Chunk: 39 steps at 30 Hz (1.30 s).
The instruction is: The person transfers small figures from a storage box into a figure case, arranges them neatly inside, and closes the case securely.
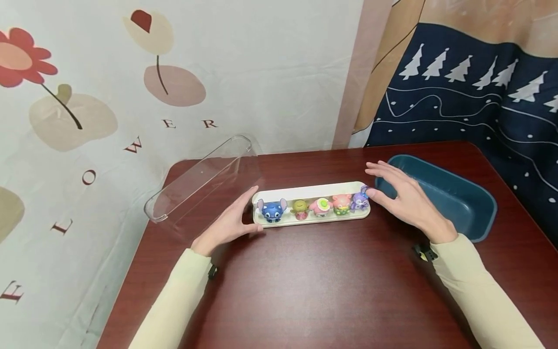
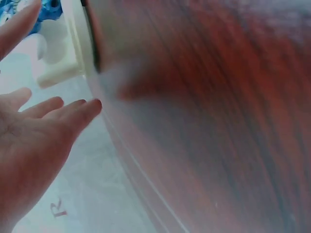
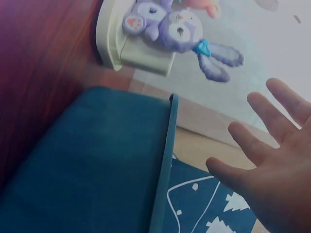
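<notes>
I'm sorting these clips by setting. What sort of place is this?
Probably a room at home: a small dark wooden table, printed fabric hangings behind it, and toy figures on a cream tray.

table [image 1: 305, 286] — cream tray [image 1: 311, 220] | teal bin [image 1: 453, 203] | clear lid [image 1: 200, 182]

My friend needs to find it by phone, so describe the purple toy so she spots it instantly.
On the dark red table lies a long cream tray holding five small figures in a row. The purple toy stands at the end nearest the teal tub: the only purple one, with long ears.
</notes>
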### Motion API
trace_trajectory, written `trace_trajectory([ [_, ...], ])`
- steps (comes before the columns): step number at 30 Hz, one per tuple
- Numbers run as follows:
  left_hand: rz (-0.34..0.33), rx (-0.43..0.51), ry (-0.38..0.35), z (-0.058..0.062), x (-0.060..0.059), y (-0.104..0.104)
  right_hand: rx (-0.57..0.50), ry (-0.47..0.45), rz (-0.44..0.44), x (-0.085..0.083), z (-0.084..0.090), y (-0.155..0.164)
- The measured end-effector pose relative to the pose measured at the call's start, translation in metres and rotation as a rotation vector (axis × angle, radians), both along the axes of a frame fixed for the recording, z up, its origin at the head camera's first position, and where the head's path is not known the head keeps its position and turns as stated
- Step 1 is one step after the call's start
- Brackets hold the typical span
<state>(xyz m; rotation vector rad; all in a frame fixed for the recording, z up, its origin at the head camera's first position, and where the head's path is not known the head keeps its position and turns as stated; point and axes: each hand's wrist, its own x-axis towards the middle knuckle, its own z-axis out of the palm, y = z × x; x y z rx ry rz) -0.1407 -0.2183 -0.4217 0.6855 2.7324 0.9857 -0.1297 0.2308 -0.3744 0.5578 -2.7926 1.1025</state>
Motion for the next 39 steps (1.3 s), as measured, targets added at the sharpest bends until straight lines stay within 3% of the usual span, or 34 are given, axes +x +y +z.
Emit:
trace_trajectory([
  [6, 0.041, -0.014, 0.105, 0.010, 0.017, -0.005, -0.040, 0.047, -0.035, 0.007, -0.002, -0.003],
  [10, 0.099, 0.023, 0.242, 0.014, 0.030, -0.008, -0.049, 0.058, -0.049, 0.011, -0.001, -0.005],
  [14, 0.156, 0.085, 0.456, 0.016, 0.042, -0.014, -0.055, 0.057, -0.051, 0.013, -0.002, -0.007],
  [20, 0.239, 0.250, 0.809, 0.023, 0.053, -0.031, -0.066, 0.044, -0.044, 0.016, -0.004, -0.012],
  [23, 0.340, 0.307, 0.962, 0.029, 0.057, -0.040, -0.071, 0.043, -0.036, 0.017, -0.005, -0.015],
  [26, 0.476, 0.350, 1.050, 0.036, 0.062, -0.050, -0.074, 0.044, -0.027, 0.017, -0.005, -0.018],
  [28, 0.565, 0.359, 1.053, 0.039, 0.066, -0.060, -0.074, 0.046, -0.023, 0.018, -0.004, -0.020],
  [31, 0.659, 0.367, 0.983, 0.039, 0.070, -0.078, -0.077, 0.053, -0.020, 0.019, -0.004, -0.022],
  [35, 0.780, 0.329, 0.791, 0.033, 0.074, -0.103, -0.080, 0.058, -0.020, 0.020, -0.002, -0.024],
  [39, 0.880, 0.301, 0.555, 0.028, 0.076, -0.118, -0.079, 0.055, -0.019, 0.021, -0.002, -0.025],
])
